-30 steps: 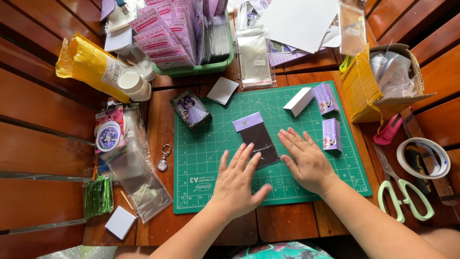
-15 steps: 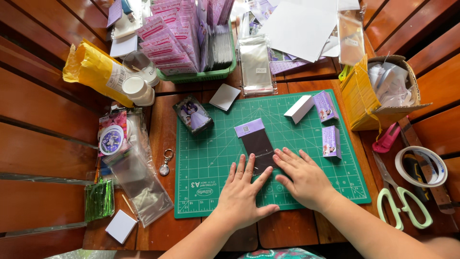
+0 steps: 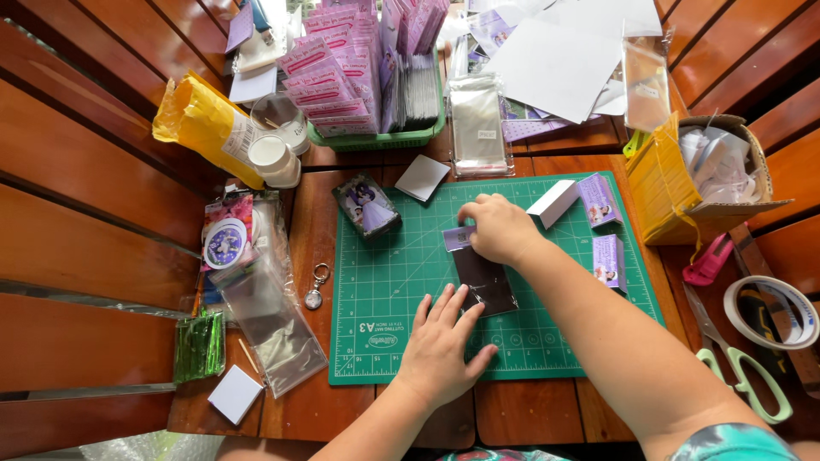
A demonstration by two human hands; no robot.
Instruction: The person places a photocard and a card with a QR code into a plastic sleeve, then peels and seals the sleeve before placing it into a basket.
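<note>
two hands work a dark packet (image 3: 483, 280) on a green cutting mat (image 3: 384, 299). left hand (image 3: 442, 341) lies flat, fingers spread, pinning its lower end; right hand (image 3: 500, 227) pinches the purple top flap (image 3: 459, 237). pressing evenly should keep the fold straight.

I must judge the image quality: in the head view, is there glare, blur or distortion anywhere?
Head view: daylight from the top washes out the white paper sheets; the clear plastic sleeves show soft glare; the table's wooden slats curve near the edges, a wide-lens effect; both hands, left and right, and the green cutting mat look sharp.
</note>
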